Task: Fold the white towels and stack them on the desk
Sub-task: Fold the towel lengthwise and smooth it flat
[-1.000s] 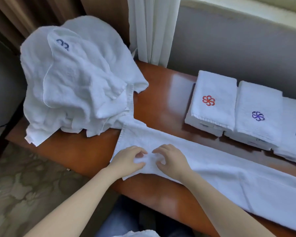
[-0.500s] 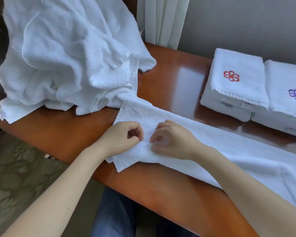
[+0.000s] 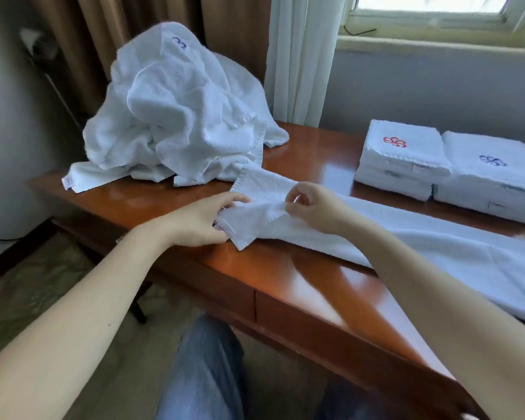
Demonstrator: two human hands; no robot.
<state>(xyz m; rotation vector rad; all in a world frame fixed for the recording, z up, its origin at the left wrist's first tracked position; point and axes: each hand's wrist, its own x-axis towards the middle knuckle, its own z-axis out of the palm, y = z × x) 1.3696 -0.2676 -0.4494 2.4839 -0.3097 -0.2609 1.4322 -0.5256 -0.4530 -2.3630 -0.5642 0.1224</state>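
towel [image 3: 437, 253] lengthwise along desk [image 3: 285, 277] | left hand [image 3: 200, 221], right hand [image 3: 315, 207] pinch left end, apparently raised

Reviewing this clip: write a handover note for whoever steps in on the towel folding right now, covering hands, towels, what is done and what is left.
Left hand: pinches the near-end corner of the long white terry towel, lifted off the glossy reddish-brown wooden desk.
Right hand: pinches the same end's edge, just beside it.
Towel: a long strip lying across the desk toward the right.
Done: at the right rear, a stack of folded white towels with a red flower emblem and beside it a stack with a blue flower emblem.
Left: fold up this strip and stack it, then work through the rumpled heap of white towels at the left rear.
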